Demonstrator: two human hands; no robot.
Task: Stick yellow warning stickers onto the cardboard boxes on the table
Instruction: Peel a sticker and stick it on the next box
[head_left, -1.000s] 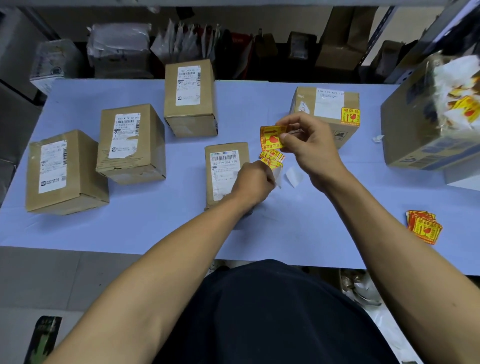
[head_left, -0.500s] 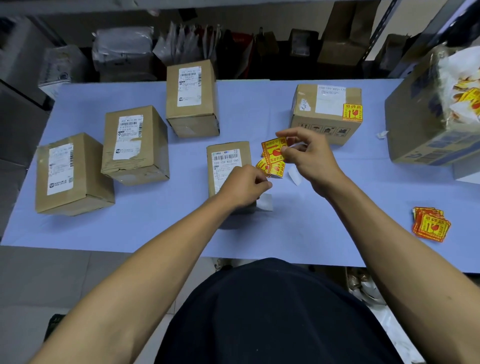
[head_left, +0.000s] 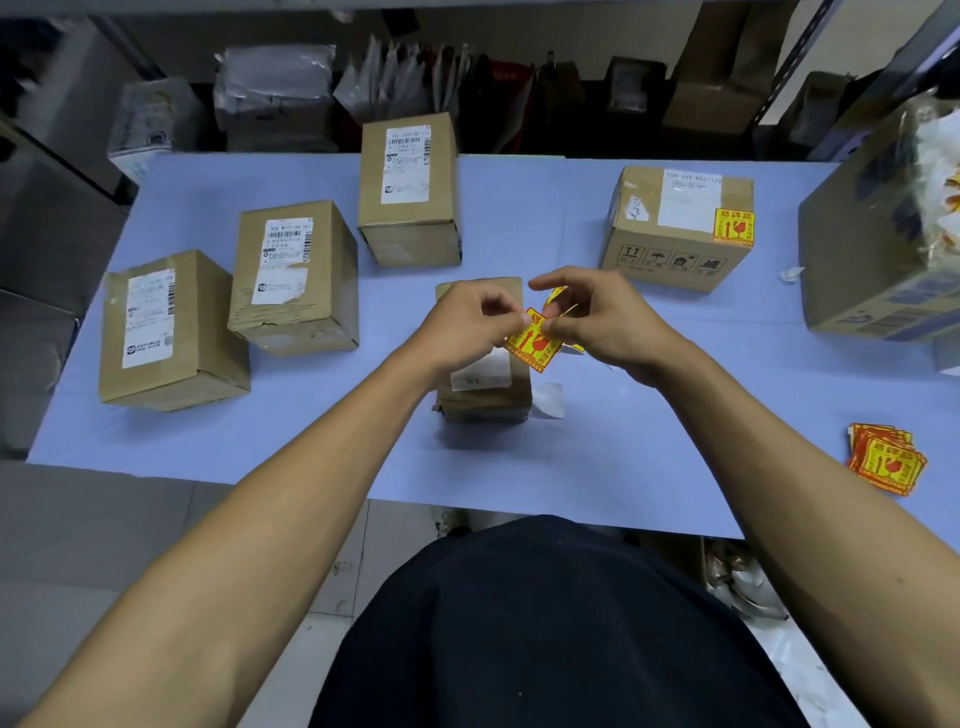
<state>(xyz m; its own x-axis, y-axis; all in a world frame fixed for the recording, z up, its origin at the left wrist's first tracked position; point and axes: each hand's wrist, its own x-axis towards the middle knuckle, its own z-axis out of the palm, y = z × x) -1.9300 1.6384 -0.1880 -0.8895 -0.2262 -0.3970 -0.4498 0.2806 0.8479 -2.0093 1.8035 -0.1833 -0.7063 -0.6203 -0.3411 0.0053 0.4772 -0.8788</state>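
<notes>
Nearest, at the table's (head_left: 311, 467) right front edge: a stack of stickers (head_left: 885, 464), lying loose, well apart from both hands.

Mid-table: left hand (head_left: 467, 332) and right hand (head_left: 608, 327) meet over a small box (head_left: 485, 384). Both pinch one yellow sticker (head_left: 535, 344) at its upper edge, left fingertips on its left corner, right thumb and fingers on its right. The sticker hangs just above the box's right side; whether it touches the cardboard cannot be told. More yellow stickers (head_left: 558, 297) show behind the right fingers, seemingly held there too. A white backing scrap (head_left: 549, 400) lies just beside the box.

Left: two labelled boxes, one near the edge (head_left: 171, 332), one beside it (head_left: 296, 280).

Farther: a tall box (head_left: 410, 192) at centre; to the right, a box (head_left: 680, 228) already bearing a yellow sticker on its top corner.

Far right: an open carton (head_left: 878, 249) holding white and yellow paper, contents blurred.
</notes>
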